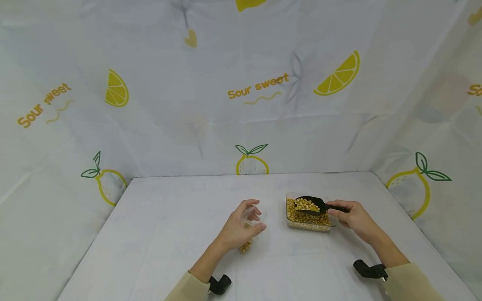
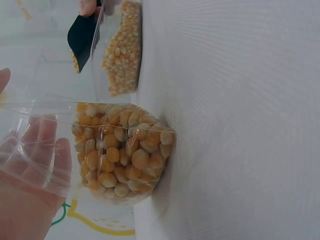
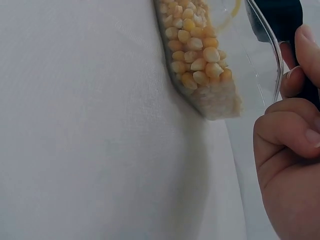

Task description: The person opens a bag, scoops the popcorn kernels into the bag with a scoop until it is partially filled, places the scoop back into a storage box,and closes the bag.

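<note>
My left hand (image 1: 234, 230) curves round the open upper part of a clear plastic bag (image 2: 122, 155), thumb and fingers spread about its mouth. Corn kernels fill the bag's lower part, which stands on the table. On the right, my right hand (image 1: 357, 218) grips the handle of a black scoop (image 1: 321, 205), thumb along it. The scoop carries a heap of kernels and is over a clear rectangular container (image 1: 309, 228) of corn kernels. In the right wrist view, the curled fingers are close beside the container's rim (image 3: 276, 55).
A white cloth covers the table (image 1: 150, 234). Behind and at both sides hangs a white curtain (image 1: 165, 104) printed with lemons and lettering. Black wrist mounts (image 1: 220, 285) project from both sleeves above the table.
</note>
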A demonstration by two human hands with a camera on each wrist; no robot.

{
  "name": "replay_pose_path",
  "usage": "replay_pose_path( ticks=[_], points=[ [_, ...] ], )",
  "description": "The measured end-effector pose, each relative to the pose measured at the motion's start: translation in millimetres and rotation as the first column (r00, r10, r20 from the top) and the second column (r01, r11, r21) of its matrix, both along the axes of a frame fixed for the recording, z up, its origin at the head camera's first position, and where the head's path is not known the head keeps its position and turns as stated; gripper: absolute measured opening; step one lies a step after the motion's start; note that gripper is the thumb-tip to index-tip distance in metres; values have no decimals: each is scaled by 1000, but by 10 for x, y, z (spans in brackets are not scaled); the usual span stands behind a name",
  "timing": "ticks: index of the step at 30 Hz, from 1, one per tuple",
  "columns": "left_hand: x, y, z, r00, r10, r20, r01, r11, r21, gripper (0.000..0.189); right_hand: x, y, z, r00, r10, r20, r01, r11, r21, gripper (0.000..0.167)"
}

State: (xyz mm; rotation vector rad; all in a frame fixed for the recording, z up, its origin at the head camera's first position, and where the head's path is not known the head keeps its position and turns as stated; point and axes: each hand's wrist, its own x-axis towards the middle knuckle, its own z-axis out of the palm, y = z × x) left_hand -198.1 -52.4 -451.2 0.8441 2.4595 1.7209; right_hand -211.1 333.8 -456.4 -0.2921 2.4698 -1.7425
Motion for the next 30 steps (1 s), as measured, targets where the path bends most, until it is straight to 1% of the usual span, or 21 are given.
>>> replay_pose_path(
  ticks=[6,11,16,30],
  points=[
    [4,6,-10,1000,6,3,-6,1000,-6,60,24,-32,30,999,23,-36,-23,1000,-7,40],
    [9,11,-6,1000,2,-5,-2,1000,-5,61,26,-41,108,996,30,-80,-29,999,13,38],
    [9,17,3,1000,1,4,-1,1000,-4,61,29,-57,178,993,38,-109,-36,999,24,36],
    [3,15,-3,1000,-5,-2,5,1000,-8,63,65,-158,367,989,83,-120,-76,995,64,36]
  ],
)
